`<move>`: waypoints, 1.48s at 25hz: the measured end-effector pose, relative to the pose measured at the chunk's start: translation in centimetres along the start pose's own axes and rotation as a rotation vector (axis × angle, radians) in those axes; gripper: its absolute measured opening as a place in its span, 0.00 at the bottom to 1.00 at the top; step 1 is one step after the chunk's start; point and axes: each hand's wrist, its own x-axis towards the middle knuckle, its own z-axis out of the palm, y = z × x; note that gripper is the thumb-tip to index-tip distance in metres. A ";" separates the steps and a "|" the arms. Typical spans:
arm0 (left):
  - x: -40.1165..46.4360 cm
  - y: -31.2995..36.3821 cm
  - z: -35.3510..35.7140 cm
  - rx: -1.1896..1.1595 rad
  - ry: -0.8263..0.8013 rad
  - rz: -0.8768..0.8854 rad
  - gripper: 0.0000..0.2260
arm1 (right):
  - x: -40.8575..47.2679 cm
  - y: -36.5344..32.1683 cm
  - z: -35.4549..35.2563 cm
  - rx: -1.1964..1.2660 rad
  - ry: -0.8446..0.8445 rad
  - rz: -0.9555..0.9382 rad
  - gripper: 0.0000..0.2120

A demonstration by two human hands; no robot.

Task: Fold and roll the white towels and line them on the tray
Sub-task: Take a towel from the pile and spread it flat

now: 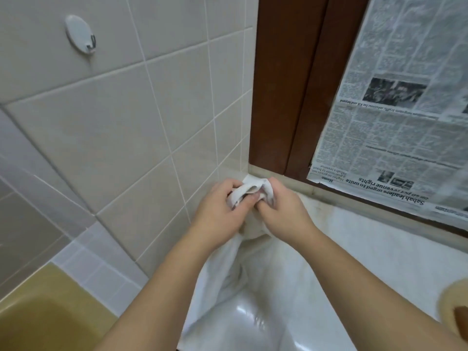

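A white towel (222, 272) hangs from both of my hands in the middle of the view, its top edge bunched between my fingers and the rest draping down over a white glossy surface (316, 287). My left hand (217, 211) grips the bunched edge from the left. My right hand (281, 211) grips it from the right, the two hands almost touching. At the right edge a round beige object (455, 307) is partly cut off; I cannot tell whether it is the tray.
A beige tiled wall (126, 135) with a white hook (81, 38) fills the left. A brown wooden frame (291, 84) holds a pane covered with newspaper (405, 110) on the right. A yellow basin (50, 312) sits at the lower left.
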 end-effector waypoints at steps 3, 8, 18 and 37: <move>-0.6 2.3 -0.5 -0.124 -0.076 0.014 0.11 | -1.2 -2.2 -4.8 0.181 0.136 -0.016 0.02; -4.0 7.9 0.5 -0.141 0.027 0.125 0.09 | -5.5 -4.7 -11.6 0.296 0.260 -0.012 0.04; -10.0 26.7 0.0 0.041 -0.087 0.587 0.11 | -15.1 -10.9 -23.8 0.050 0.158 -0.151 0.10; -10.2 23.7 -6.1 -0.108 -0.053 0.422 0.08 | -21.9 -22.2 -30.5 -0.096 0.438 -0.067 0.08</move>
